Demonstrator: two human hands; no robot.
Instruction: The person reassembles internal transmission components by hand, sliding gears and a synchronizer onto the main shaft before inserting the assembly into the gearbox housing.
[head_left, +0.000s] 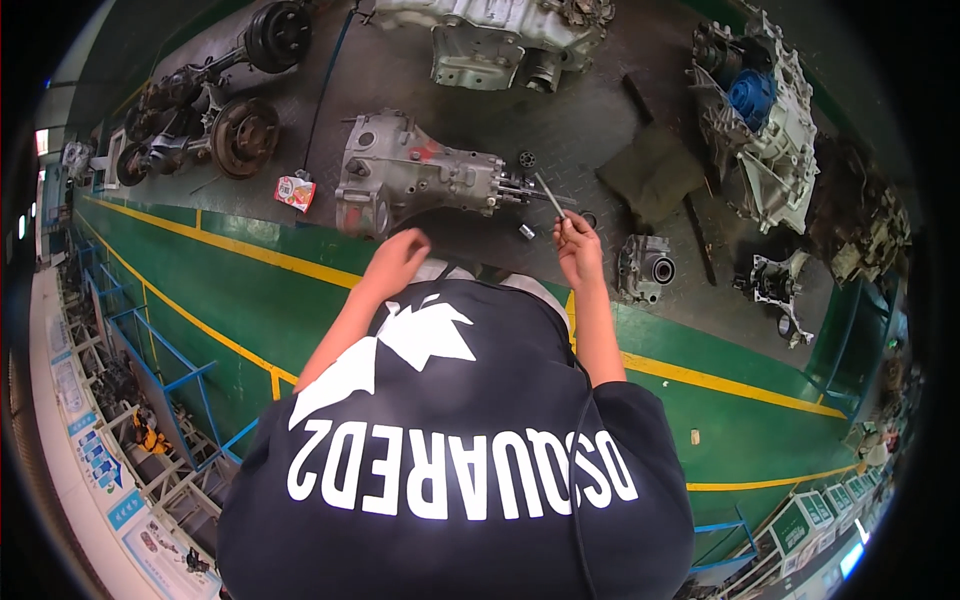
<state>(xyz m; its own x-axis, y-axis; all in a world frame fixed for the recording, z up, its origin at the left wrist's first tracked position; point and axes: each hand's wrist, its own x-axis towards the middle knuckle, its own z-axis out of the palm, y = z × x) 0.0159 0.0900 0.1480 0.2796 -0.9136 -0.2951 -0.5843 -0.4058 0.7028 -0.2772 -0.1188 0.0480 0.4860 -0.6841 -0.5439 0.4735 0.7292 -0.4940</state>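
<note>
My right hand [578, 248] pinches the lower end of a thin metal rod [549, 195] between thumb and fingers. The rod slants up and left, beside the slim shafts [520, 187] that stick out of a grey gearbox casing [420, 170]. That casing lies on its side on the dark metal plate. My left hand [398, 260] hovers at the near side of the casing, its fingers loosely bent with nothing seen in them. Around the shaft end lie a small round toothed part [527, 159], a short silver cylinder [526, 231] and a dark ring [588, 218].
Right of my hand sit a small metal housing [646, 268], a brown cloth [652, 175] and a bracket-like casting [778, 285]. A large casing with a blue part [752, 98] stands farther right. Rusty axle drums [245, 138] and a red-white package [294, 193] are at left.
</note>
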